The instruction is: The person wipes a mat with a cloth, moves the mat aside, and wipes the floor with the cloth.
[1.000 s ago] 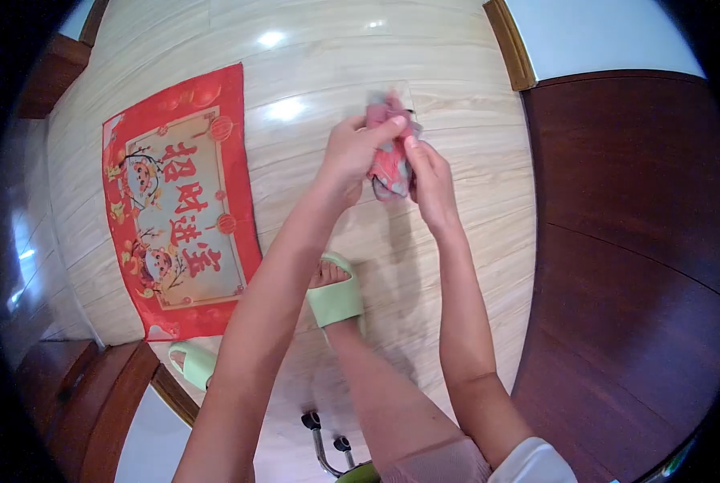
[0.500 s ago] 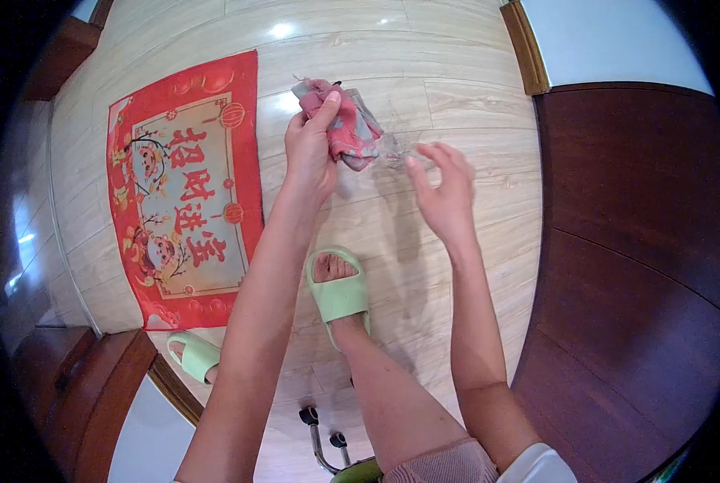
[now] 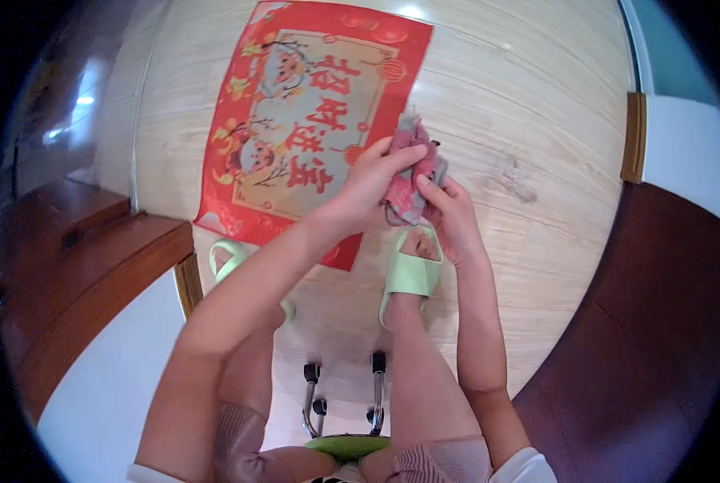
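two-handed hold on one pink-and-grey cloth (image 3: pixel 410 193)

one cloth, bunched and folded, is held up between the person's hands, above the floor (image 3: pixel 569 105) and, as seen from the head, just beyond the toes of one slipper. the left hand (image 3: pixel 380 175) has its grip closed on the cloth, one thumb laid across the upper part, the fingers mostly hidden behind. the right hand (image 3: pixel 455 216) pinches the cloth's right edge, one thumb pressed against it and the other fingers curled behind; how firmly, i cannot tell.

one red-bordered mat (image 3: pixel 344 249) lies to the left, with four large red characters and two cartoon figures on it. one crumpled clear piece, perhaps plastic (image 3: pixel 518 179), lies on the floor to the right, well apart from the mat. two pale green slippers (image 3: pixel 410 275) are on two feet, the left one partly behind the left forearm (image 3: pixel 255 286). below, one green seat (image 3: pixel 348 445) shows between two legs, with four black casters (image 3: pixel 378 362) in view.
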A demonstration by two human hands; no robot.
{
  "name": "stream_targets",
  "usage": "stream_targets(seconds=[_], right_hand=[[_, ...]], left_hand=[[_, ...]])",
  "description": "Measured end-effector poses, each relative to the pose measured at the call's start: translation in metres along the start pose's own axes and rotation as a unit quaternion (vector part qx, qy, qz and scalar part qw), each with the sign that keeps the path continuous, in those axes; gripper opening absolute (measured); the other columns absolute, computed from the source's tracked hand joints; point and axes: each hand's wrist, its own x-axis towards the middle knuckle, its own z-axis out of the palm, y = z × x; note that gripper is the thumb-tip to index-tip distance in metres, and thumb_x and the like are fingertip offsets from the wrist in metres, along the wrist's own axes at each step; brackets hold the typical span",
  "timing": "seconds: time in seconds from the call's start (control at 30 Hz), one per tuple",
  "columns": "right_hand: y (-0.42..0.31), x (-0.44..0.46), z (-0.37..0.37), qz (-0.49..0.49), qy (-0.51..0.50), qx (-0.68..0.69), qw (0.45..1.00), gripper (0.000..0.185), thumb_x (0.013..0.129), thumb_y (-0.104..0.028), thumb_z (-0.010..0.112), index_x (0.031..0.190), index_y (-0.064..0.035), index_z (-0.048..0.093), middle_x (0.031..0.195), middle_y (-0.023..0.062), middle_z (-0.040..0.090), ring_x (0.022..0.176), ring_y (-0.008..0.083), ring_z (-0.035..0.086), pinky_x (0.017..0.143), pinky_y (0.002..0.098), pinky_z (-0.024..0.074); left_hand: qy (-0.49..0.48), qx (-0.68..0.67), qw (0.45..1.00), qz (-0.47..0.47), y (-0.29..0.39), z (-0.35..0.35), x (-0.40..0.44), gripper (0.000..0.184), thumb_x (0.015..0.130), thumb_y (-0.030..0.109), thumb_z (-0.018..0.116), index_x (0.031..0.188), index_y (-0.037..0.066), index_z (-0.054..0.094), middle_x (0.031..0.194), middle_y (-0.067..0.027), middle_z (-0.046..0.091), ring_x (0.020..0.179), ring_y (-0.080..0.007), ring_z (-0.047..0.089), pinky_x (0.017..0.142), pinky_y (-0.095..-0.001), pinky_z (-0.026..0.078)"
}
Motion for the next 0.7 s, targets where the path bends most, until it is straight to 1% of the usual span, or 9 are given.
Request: stream_targets(seconds=[0.03, 0.13, 0.17, 0.2, 0.27, 0.3, 0.4, 0.5, 0.7], right_hand=[[0.009, 0.001, 0.008, 0.027, 0.006, 0.007, 1.000, 0.027, 0.101, -0.023, 0.065, 0.119, -0.0026, 0.066, 0.108, 0.0018, 0.069, 0.097, 0.0122, 0.066, 0.087, 0.0293, 0.0543], [0.043, 0.009, 0.024, -0.039, 0.001, -0.031, 0.999, 0.028, 0.102, -0.021, 0.063, 0.122, -0.0018, 0.065, 0.105, 0.0002, 0.069, 0.094, 0.0103, 0.065, 0.086, 0.0294, 0.0544], [0.050, 0.006, 0.027, -0.094, 0.010, -0.130, 0.987, 0.034, 0.098, -0.014, 0.064, 0.130, -0.0028, 0.061, 0.116, 0.0058, 0.066, 0.104, 0.0152, 0.063, 0.093, 0.0323, 0.0521], [0.052, 0.002, 0.035, -0.148, 0.030, -0.228, 0.962, 0.045, 0.093, -0.008, 0.065, 0.138, -0.0037, 0.056, 0.127, 0.0114, 0.063, 0.115, 0.0202, 0.061, 0.099, 0.0352, 0.0499], [0.057, -0.007, 0.045, -0.310, -0.013, -0.375, 0.874, 0.063, 0.085, -0.002, 0.067, 0.145, -0.0060, 0.050, 0.141, 0.0161, 0.055, 0.131, 0.0284, 0.053, 0.109, 0.0395, 0.0442], [0.048, -0.013, 0.051, -0.360, -0.055, -0.496, 0.788, 0.084, 0.071, -0.001, 0.072, 0.150, -0.0109, 0.045, 0.155, 0.0172, 0.040, 0.147, 0.0393, 0.033, 0.119, 0.0467, 0.0321], [0.049, -0.021, 0.058, -0.335, -0.150, -0.578, 0.729, 0.087, 0.068, -0.006, 0.079, 0.148, -0.0123, 0.046, 0.156, 0.0145, 0.041, 0.149, 0.0426, 0.029, 0.121, 0.0521, 0.0275], [0.060, -0.014, 0.059, -0.354, -0.203, -0.588, 0.698, 0.088, 0.065, -0.013, 0.085, 0.146, -0.0118, 0.048, 0.156, 0.0152, 0.040, 0.148, 0.0406, 0.031, 0.121, 0.0541, 0.0281], [0.085, 0.005, 0.096, -0.349, -0.310, -0.542, 0.698, 0.081, 0.070, -0.020, 0.085, 0.142, -0.0101, 0.051, 0.150, 0.0151, 0.046, 0.142, 0.0389, 0.040, 0.120, 0.0546, 0.0295]], left_hand=[[0.015, 0.017, 0.999, -0.023, 0.006, -0.016, -0.012, 0.031, 0.100, 0.023, 0.064, 0.124, 0.005, 0.058, 0.112, -0.0074, 0.068, 0.101, -0.0158, 0.068, 0.086, -0.0340, 0.057], [0.038, 0.031, 0.998, -0.048, 0.019, -0.055, -0.045, 0.032, 0.103, 0.025, 0.059, 0.128, 0.004, 0.057, 0.116, -0.0089, 0.069, 0.105, -0.0174, 0.070, 0.089, -0.0362, 0.059], [0.029, 0.010, 0.999, -0.039, 0.021, -0.065, -0.056, 0.033, 0.104, 0.025, 0.058, 0.129, 0.005, 0.057, 0.116, -0.0087, 0.069, 0.105, -0.0177, 0.070, 0.088, -0.0363, 0.060], [0.017, -0.013, 0.999, -0.030, 0.022, -0.073, -0.063, 0.033, 0.104, 0.026, 0.057, 0.130, 0.005, 0.057, 0.116, -0.0085, 0.069, 0.105, -0.0180, 0.070, 0.088, -0.0364, 0.060], [0.025, -0.059, 0.996, -0.065, 0.010, -0.096, -0.070, 0.034, 0.104, 0.028, 0.056, 0.130, 0.006, 0.057, 0.117, -0.0081, 0.069, 0.104, -0.0191, 0.070, 0.087, -0.0375, 0.060], [0.026, -0.083, 0.993, -0.081, 0.002, -0.108, -0.071, 0.035, 0.104, 0.029, 0.055, 0.131, 0.006, 0.057, 0.117, -0.0078, 0.069, 0.104, -0.0197, 0.070, 0.087, -0.0380, 0.060], [0.094, -0.128, 0.977, -0.144, -0.024, -0.120, -0.079, 0.036, 0.105, 0.033, 0.051, 0.131, 0.007, 0.057, 0.120, -0.0074, 0.069, 0.106, -0.0215, 0.070, 0.088, -0.0394, 0.060], [0.038, -0.122, 0.975, -0.182, -0.038, -0.135, -0.090, 0.037, 0.107, 0.034, 0.046, 0.129, 0.008, 0.058, 0.121, -0.0088, 0.069, 0.107, -0.0231, 0.070, 0.090, -0.0406, 0.060], [0.041, -0.185, 0.968, -0.164, -0.049, -0.174, -0.099, 0.038, 0.107, 0.034, 0.041, 0.128, 0.007, 0.059, 0.122, -0.0115, 0.068, 0.110, -0.0258, 0.069, 0.094, -0.0445, 0.059]])
